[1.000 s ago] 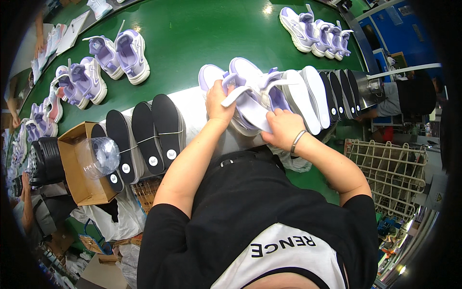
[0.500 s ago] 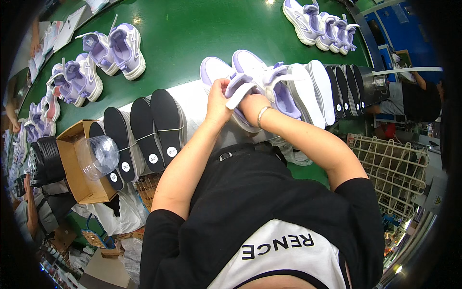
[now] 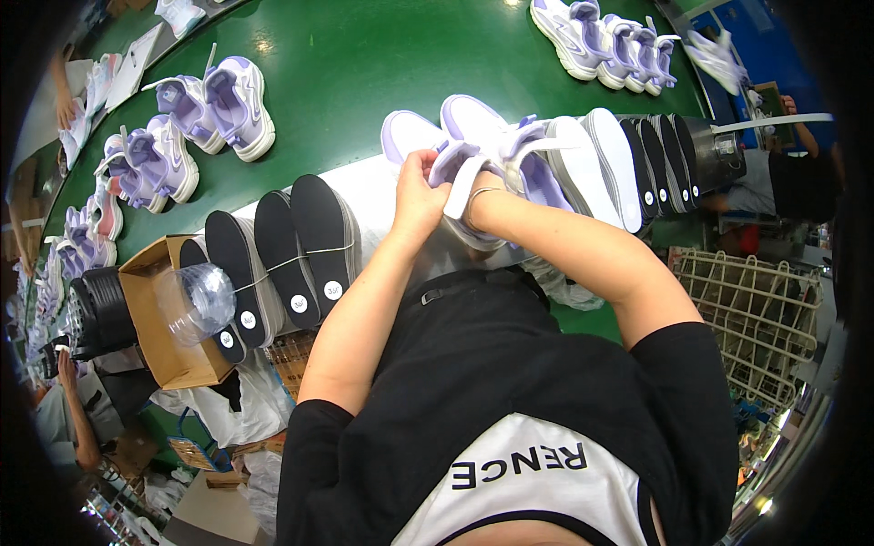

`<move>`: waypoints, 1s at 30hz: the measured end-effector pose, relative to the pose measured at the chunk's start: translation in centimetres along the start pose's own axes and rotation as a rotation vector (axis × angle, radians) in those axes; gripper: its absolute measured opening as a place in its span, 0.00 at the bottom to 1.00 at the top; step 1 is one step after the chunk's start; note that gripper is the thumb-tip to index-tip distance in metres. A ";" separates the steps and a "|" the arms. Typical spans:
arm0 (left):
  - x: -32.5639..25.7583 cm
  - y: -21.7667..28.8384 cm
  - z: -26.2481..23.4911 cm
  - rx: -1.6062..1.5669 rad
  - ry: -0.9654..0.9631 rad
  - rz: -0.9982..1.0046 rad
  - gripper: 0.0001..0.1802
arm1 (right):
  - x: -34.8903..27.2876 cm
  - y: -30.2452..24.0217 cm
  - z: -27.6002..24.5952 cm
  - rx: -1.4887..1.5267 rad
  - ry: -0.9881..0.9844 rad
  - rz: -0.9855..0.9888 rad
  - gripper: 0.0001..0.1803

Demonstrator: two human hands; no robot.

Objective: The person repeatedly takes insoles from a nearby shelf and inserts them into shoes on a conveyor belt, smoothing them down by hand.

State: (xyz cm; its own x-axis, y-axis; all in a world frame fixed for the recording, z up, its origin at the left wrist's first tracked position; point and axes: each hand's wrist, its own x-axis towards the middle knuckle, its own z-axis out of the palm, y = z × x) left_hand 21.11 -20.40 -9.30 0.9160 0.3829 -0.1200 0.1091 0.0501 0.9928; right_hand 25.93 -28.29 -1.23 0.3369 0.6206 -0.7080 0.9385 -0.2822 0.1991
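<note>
Two white-and-lilac shoes stand side by side in front of you, at the near edge of the green table. Your left hand grasps the left shoe beside its tongue. Your right hand is inserted into the same shoe up to the wrist, which carries one bracelet; the fingers are hidden — you cannot tell whether they are clenched or released. The right shoe is directly adjacent, not held.

To the right of the pair, note two stacks of white insoles, then four black insole stacks, each with one round white label. To the left, note four more stacks of black insoles, corded together, and one carton with one clear plastic container at its opening. Farther off, four shoes form a row at upper right.
</note>
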 end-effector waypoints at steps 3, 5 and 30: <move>-0.2 0.7 0.4 0.077 0.048 -0.024 0.23 | 0.1 0.4 0.7 0.088 -0.100 -0.044 0.26; -0.1 0.6 0.6 0.055 0.042 -0.027 0.23 | 0.3 0.9 1.0 0.166 -0.200 -0.090 0.25; 0.3 5.6 -7.5 0.102 -0.073 0.057 0.19 | -9.4 9.8 9.7 1.065 1.025 0.432 0.13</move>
State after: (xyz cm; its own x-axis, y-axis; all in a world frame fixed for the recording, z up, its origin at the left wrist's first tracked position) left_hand 19.10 -13.12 -3.81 0.9469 0.3145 -0.0663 0.0914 -0.0655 0.9937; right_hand 31.16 -43.99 0.82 0.8846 0.4512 0.1184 0.4216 -0.6649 -0.6166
